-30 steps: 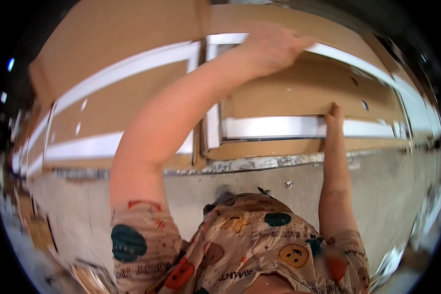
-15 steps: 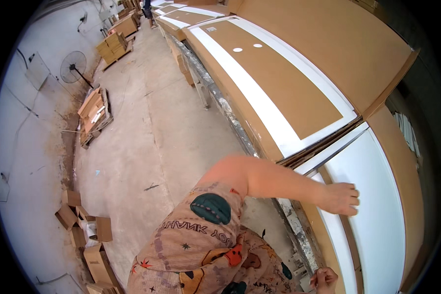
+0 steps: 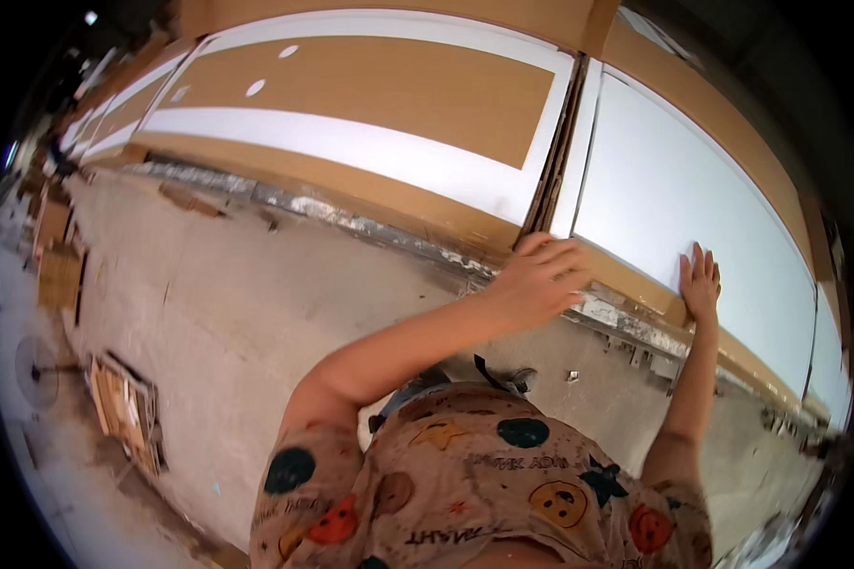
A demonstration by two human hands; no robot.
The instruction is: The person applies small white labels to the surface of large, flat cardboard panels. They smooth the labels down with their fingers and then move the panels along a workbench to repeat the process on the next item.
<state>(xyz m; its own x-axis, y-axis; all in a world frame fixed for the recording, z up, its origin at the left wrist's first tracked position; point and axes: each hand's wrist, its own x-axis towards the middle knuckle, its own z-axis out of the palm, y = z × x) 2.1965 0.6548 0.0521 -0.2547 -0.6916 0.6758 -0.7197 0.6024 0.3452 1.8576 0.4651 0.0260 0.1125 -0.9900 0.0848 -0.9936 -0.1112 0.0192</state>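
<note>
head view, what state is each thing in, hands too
Right carton: open
Left carton: open
White panel: lying flat, uncovered
Brown sheet: lying flat
Left hand: fingers bent, near the right carton's corner; contact unclear
Right hand: fingers spread, at the white panel
Bench edge: worn, patchy
Fan: blurred; spinning or not unclear

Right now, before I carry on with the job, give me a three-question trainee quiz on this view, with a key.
1. Which hand has its fingers over the plain white panel?
2. How many white oval spots show on the brown sheet? a) none b) two c) five
3. True or false: the left hand lies on that brown sheet.

Key: 1. The right hand. 2. b. 3. False; it is by the near edge of the boxes.
</note>
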